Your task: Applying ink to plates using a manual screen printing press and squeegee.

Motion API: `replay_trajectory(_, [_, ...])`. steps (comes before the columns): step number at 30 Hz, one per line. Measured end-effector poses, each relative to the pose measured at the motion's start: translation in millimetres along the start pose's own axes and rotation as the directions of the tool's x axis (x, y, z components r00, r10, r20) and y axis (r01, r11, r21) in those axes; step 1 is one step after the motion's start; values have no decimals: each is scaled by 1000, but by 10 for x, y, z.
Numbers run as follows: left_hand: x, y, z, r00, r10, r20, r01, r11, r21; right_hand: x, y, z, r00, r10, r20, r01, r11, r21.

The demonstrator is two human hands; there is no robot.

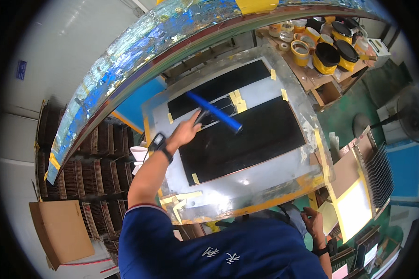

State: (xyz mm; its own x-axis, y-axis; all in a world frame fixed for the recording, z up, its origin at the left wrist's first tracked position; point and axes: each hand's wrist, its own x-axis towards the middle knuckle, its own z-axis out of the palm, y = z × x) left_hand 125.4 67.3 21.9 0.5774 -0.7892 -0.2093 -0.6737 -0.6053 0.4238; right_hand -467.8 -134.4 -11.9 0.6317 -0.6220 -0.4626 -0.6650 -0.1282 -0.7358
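Observation:
My left hand is closed round the dark handle of a blue roller. The roller lies slantwise over the near edge of the gap between two black rectangular panels. Below and right of it spreads the larger black panel; the narrower black panel lies farther off. Both rest on a pale work table, with yellow tape pieces at several corners. Whether the roller touches the panel is hard to tell. My right hand hangs beside my body, past the table's near right corner, fingers loosely bent and apart, nothing visible in it.
A paint-stained frame arches above the table's far and left sides. Yellow and black tubs crowd a wooden bench at the far right. Racks stand left, beside a cardboard sheet. A fan and wire rack stand right.

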Motion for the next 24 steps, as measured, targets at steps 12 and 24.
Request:
replay_trajectory(12, [-1712, 1786, 403, 992, -124, 30, 127, 939, -320, 62, 397, -135, 977, -185, 107, 193, 978, -77])
replay_trajectory(24, [-1733, 5431, 3334, 596, 742, 307, -552, 656, -515, -1569, 2128, -854, 967, 151, -206, -117, 979, 169])
